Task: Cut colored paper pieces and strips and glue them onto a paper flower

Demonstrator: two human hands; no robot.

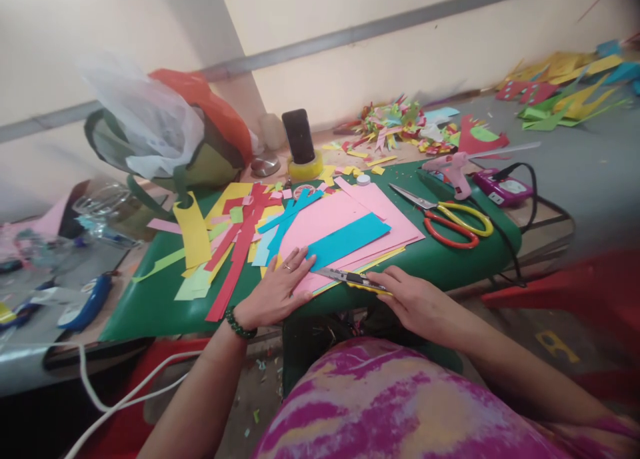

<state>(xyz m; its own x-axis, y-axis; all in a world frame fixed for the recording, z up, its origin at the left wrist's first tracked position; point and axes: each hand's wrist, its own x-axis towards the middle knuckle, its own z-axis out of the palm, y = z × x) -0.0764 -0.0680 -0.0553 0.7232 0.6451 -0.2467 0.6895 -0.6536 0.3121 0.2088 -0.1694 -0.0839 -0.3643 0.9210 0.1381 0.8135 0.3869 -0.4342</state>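
My left hand (pixel 280 287) lies flat, fingers stretched, over the lower left of a stack of pink paper sheets (pixel 320 224). Its fingertips reach the left end of a blue paper strip (pixel 347 242) that rests on the stack. In my right hand (pixel 407 296) is a yellow and black utility knife (pixel 357 279), its blade pointing left toward my left fingers, just below the blue strip. To the right of the paper lie scissors (pixel 450 220) with red and yellow handles. Narrow blue strips (pixel 290 220) lie crossed at the stack's left edge.
Red strips (pixel 245 246) and yellow paper pieces (pixel 193 236) cover the left of the green mat (pixel 150 299). A pink glue gun (pixel 453 169) and purple box (pixel 505 186) with a cable sit right. A phone (pixel 298 136) stands in a tape roll (pixel 306 167) behind.
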